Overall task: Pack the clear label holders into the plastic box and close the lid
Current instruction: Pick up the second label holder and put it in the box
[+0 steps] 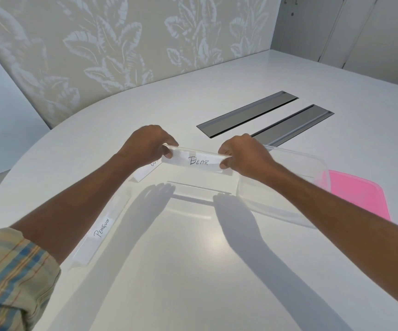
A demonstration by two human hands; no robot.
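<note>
A clear label holder with a paper reading "BEAR" point(196, 160) hangs above the white table, held at both ends. My left hand point(149, 143) pinches its left end and my right hand point(243, 155) pinches its right end. Just right of it stands the clear plastic box point(317, 163), open, partly hidden by my right forearm. The pink lid point(358, 194) lies flat behind the box on the right. A second holder marked "PENGUIN" point(100, 231) lies on the table under my left forearm. A third holder point(145, 173) peeks out below my left wrist, its text mostly hidden.
Two grey cable-slot covers point(245, 114) point(293, 125) are set into the white table point(193, 271) beyond my hands. A leaf-patterned wall panel point(121, 44) rises behind the curved far edge of the table.
</note>
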